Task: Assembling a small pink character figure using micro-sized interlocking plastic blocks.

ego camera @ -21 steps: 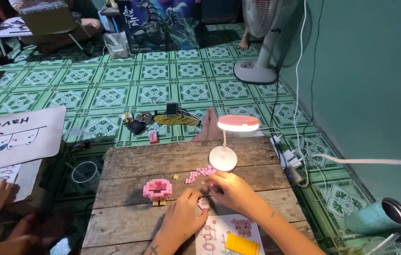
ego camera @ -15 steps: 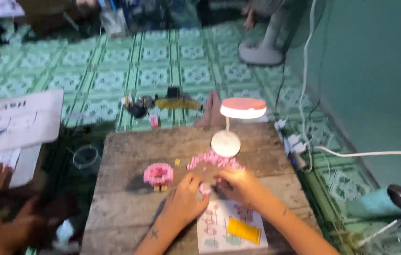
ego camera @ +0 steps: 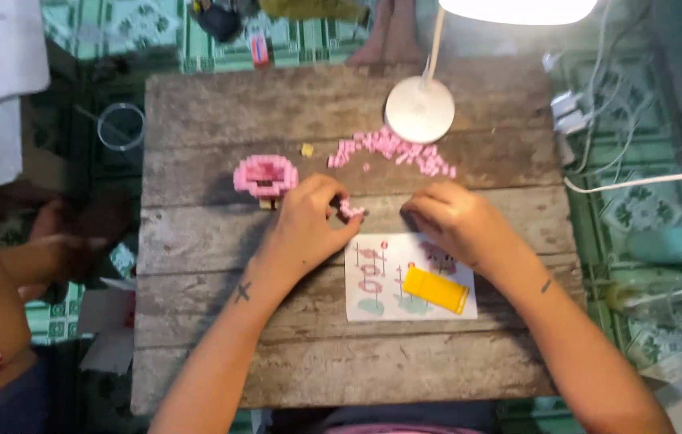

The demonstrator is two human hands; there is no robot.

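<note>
Wooden table (ego camera: 437,370) nearer, hands (ego camera: 309,225) unchanged.

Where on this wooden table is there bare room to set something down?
Bare boards on the table: the near strip below the paper sheet, and the far left corner behind the pink block model. Crowded: between lamp base, loose pink blocks and both hands.

We see a worn wooden surface (ego camera: 341,354) of grey planks standing on a green patterned tile floor (ego camera: 156,32). A white desk lamp (ego camera: 419,108) shines brightly above it, and white cables (ego camera: 638,181) lie to the right.
</note>
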